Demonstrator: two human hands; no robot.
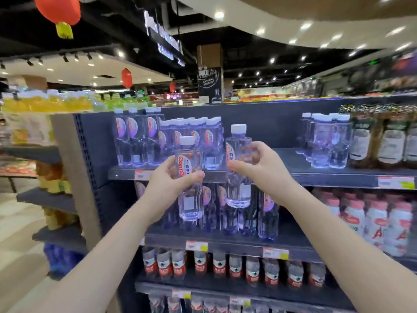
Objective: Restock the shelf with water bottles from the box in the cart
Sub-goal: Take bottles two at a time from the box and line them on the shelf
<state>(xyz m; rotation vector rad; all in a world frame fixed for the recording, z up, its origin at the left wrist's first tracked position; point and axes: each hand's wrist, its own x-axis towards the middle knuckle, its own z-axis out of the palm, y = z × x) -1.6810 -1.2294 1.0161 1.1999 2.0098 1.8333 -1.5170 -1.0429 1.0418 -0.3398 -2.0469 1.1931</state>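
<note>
two clear plastic water bottles with white caps, one (pixel 189 177) in the left hand (pixel 167 177) and one (pixel 238 166) in the right hand (pixel 255 163), are each gripped round the labelled middle, upright before the dark upper shelf (pixel 316 171). they look full, so fairly heavy, smooth and slightly squeezable; mid-body holds seem safest.

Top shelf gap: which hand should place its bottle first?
Right. The right hand holds the right bottle higher, beside the bare stretch of the top shelf; the left hand holds the left bottle lower, in front of stocked rows.
</note>
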